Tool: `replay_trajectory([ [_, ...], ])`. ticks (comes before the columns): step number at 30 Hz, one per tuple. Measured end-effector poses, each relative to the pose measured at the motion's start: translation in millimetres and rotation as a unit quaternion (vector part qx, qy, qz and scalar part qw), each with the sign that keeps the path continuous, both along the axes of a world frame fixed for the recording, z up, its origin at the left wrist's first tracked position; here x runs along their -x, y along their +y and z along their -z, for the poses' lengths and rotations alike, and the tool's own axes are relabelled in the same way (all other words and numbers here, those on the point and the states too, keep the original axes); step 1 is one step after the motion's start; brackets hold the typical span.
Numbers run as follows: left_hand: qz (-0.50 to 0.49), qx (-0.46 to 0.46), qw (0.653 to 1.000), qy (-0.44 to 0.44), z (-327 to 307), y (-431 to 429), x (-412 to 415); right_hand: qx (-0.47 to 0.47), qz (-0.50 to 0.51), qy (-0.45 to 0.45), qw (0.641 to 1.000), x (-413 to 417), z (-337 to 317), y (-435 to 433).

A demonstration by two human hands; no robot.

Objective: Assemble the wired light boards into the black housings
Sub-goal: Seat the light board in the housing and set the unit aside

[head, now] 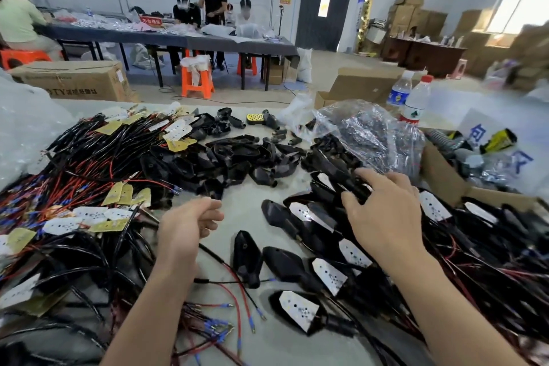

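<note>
In the head view, the left hand (190,226) is being held just above the table (237,208), its fingers loosely curled and nothing being gripped. The right hand (386,208) is being reached into the heap on the right with fingers spread and bent. A black housing (355,187) is being pinched between its thumb and forefingers, though the contact is being blurred by motion.

Loose wired light boards (89,175) are being shown heaped in a tangle on the left, white and yellow boards among red and black leads. Empty housings (225,157) are being shown piled at the centre, beyond the left hand, with more spilling from a clear plastic bag (365,134). Finished units (328,276), boards seated in shells, are being shown laid under and beside the right forearm.

Open room is being offered only by a pale strip of table between the two hands, crossed near the front by stray leads (252,322). The right side is being hemmed by a cardboard box (442,184), and the far edge is being marked by two water bottles (416,101).
</note>
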State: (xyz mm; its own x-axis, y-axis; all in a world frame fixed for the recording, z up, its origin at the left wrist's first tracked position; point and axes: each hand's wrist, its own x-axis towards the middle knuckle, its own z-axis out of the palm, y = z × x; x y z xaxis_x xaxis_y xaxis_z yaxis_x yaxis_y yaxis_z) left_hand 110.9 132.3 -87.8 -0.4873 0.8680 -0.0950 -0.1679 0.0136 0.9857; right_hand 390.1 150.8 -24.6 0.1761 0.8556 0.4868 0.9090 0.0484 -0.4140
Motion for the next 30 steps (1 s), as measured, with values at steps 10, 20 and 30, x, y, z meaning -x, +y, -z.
replay_trajectory([
  [10,-0.088,0.100,0.932,0.337,4.6,-2.8,4.7,-0.076,-0.238,-0.047,0.967,95.0,29.0,-15.8],
  [20,-0.119,0.115,0.889,0.426,6.7,0.9,15.5,0.132,-0.343,-0.038,0.929,185.8,71.2,59.2],
  [30,-0.120,0.122,0.901,0.399,5.4,0.7,19.9,0.164,-0.298,-0.089,0.936,205.2,64.5,95.1],
])
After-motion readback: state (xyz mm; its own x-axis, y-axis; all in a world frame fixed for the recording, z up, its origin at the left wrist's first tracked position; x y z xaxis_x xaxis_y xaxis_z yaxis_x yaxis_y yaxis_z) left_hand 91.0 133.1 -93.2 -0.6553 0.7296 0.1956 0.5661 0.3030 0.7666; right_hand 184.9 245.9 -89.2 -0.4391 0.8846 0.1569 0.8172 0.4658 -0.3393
